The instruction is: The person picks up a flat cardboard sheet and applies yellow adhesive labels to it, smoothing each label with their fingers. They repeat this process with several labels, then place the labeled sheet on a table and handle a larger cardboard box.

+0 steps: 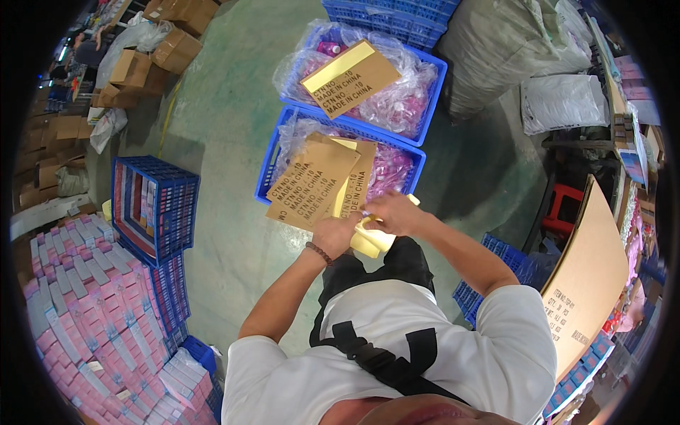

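Both hands meet over the near edge of a blue plastic crate [340, 119]. My left hand [334, 236], with a bead bracelet at the wrist, is closed at the lower edge of printed cardboard sheets [324, 175] that lie fanned over the crate. In my right hand [396, 213] is a yellow strip of material [372, 239], looped and hanging below the fingers. The fingertips of the two hands nearly touch. Pink items in clear plastic [390, 170] show beside the sheets. A second crate behind holds pink bottles [329, 49] in plastic film, with one cardboard sheet [350, 79] on top.
Stacked blue crates [393, 21] and large woven sacks [494, 48] stand beyond. At the left are upright blue crates [175, 207] and a big stack of pink boxes [101, 319]. A tall cardboard sheet [584, 265] and a red stool [559, 210] are at the right.
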The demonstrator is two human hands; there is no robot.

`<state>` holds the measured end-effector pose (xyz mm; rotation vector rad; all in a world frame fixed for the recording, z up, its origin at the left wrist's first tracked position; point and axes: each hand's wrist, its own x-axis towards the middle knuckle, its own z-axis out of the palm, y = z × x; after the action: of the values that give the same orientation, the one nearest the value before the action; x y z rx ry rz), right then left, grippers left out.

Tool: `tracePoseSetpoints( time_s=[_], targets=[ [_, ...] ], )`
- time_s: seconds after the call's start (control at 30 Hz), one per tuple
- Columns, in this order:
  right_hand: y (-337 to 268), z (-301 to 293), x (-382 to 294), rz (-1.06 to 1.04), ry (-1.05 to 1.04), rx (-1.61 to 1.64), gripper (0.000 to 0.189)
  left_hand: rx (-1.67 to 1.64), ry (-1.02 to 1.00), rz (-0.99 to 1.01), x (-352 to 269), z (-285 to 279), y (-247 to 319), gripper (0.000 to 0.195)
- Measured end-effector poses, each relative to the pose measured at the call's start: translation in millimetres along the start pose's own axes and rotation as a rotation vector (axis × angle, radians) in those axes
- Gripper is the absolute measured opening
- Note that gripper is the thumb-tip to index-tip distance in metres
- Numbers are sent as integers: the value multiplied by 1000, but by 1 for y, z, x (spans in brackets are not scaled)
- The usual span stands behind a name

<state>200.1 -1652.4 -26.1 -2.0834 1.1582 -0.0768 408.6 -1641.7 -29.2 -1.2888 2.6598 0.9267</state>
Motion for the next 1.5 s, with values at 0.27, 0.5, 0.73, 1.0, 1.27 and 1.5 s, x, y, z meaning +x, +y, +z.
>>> tracePoseSetpoints(
  time_s=[0.27,0.5,0.73,1.0,1.27,1.5],
  targets=[
    [-20,41,-7,71,-80,172,21,-166,-167,-142,-17,-13,2,27],
    [-29,55,-6,112,-96,226,19,-106,-199,-176,-23,-2,-3,19],
    [-1,90,-30,95,-174,234,22,-95,-130,-157,-87,5,-57,13],
    [99,155,40,338,83,463,16,-113,-1,-786,-179,2,-108,14],
    [85,212,131,890,152,972,24,-315,165,-987,-235,40,-103,36],
    [54,238,170,1083,142,1088,39,-353,151,-1096,-267,52,-114,44]
  ],
)
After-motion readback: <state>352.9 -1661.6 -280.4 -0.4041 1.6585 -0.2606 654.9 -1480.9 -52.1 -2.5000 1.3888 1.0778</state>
